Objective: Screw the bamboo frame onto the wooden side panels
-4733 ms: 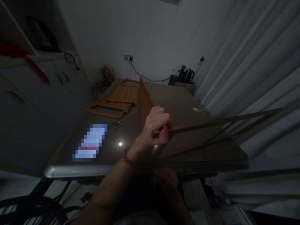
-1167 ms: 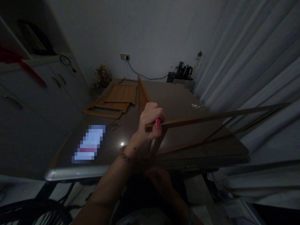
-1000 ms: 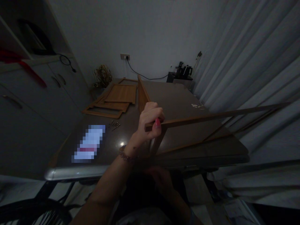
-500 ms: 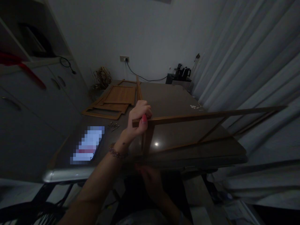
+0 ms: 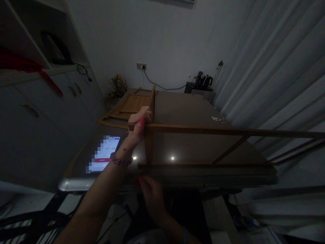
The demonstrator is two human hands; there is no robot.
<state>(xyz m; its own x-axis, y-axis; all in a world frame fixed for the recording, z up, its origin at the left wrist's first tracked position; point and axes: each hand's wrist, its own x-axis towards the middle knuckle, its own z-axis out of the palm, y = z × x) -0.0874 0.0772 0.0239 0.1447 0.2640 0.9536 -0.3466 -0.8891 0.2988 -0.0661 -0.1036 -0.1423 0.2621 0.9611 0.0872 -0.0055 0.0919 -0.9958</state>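
My left hand [image 5: 139, 122], a beaded bracelet at its wrist, is closed around the left end of the top rail of a long wooden frame [image 5: 188, 128]. This frame stands on edge along the near side of the table and runs off to the right, with upright slats between its two rails. Low in front of the table edge is my right hand [image 5: 151, 195], dim, its thumb and fingers drawn together near the frame's lower left end. What its fingertips hold, if anything, I cannot make out. Behind my left hand another wooden piece [image 5: 153, 98] stands up.
Flat wooden panels and frames [image 5: 133, 103] lie at the table's back left. A lit phone [image 5: 105, 154] rests at the near left. White scraps [image 5: 218, 119] lie on the right of the tabletop [image 5: 182, 108]. Cabinets [image 5: 48, 101] flank the left, a curtain [image 5: 274, 67] the right.
My left hand has shifted left with the end of the long frame, whose top rail now lies more level across the view. My right hand has moved slightly left. The camera view has turned a little.
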